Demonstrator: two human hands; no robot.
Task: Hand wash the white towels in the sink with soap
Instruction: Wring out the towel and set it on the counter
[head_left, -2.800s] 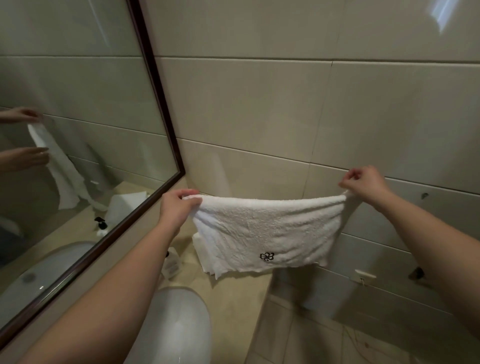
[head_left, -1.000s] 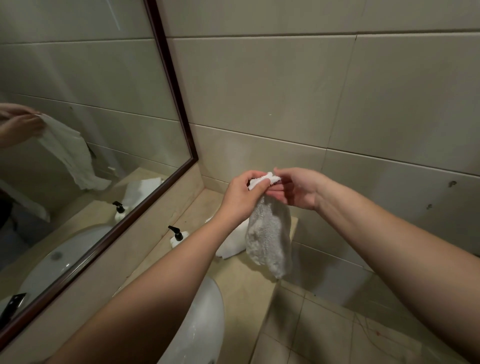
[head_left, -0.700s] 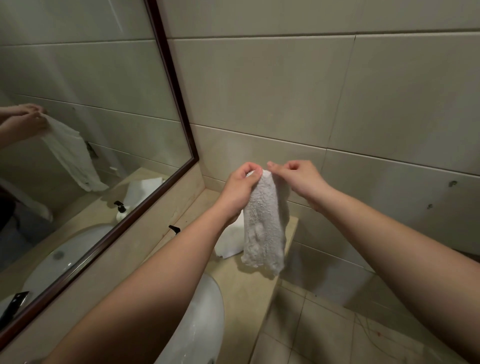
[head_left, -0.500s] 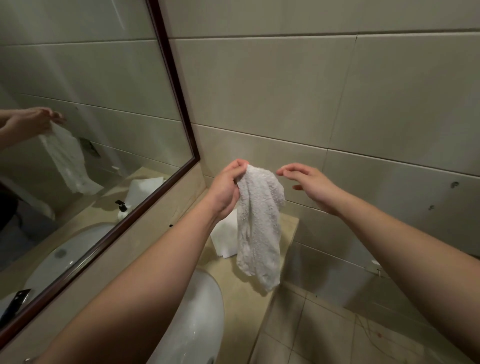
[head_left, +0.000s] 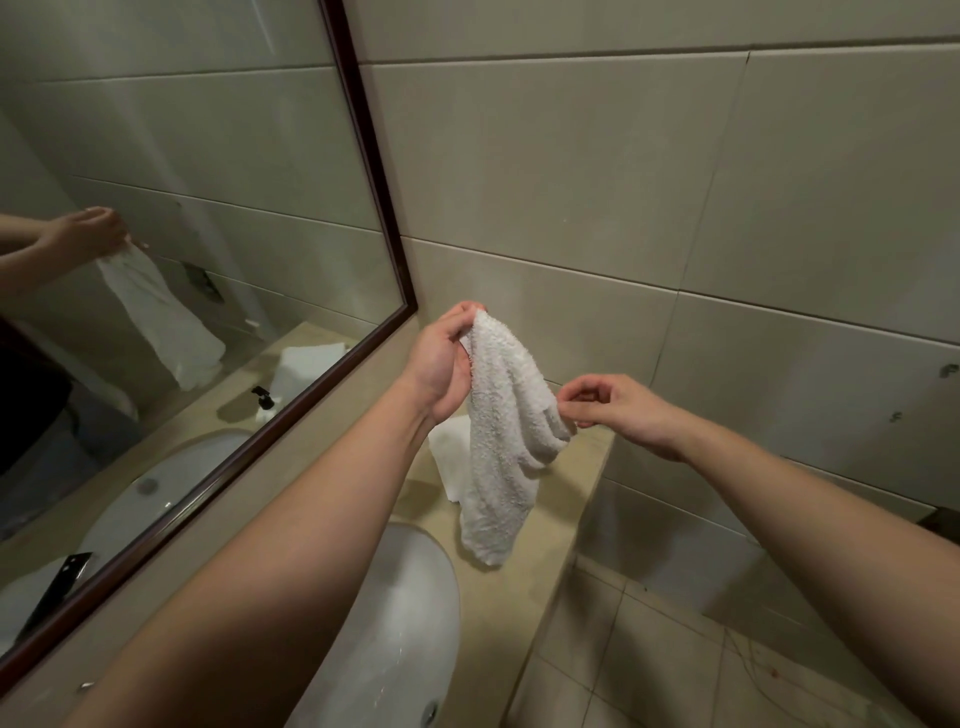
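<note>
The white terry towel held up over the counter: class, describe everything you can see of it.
The white terry towel is a small, nubbly, looped cloth, hanging bunched in soft vertical folds. The left hand grips its top corner; the right hand pinches a fold on its right edge. Its lower end dangles above the beige stone counter, beside the white sink, touching neither.

1 wide-angle view from a head-worn camera, looking forward and down over both bare forearms, close to the hands. It faces a tiled wall corner. The mirror runs along the side from 8 to 11 o'clock, the sink sits near 6 o'clock, and the floor lies toward 5 o'clock. Straight lines bow near the edges.
</note>
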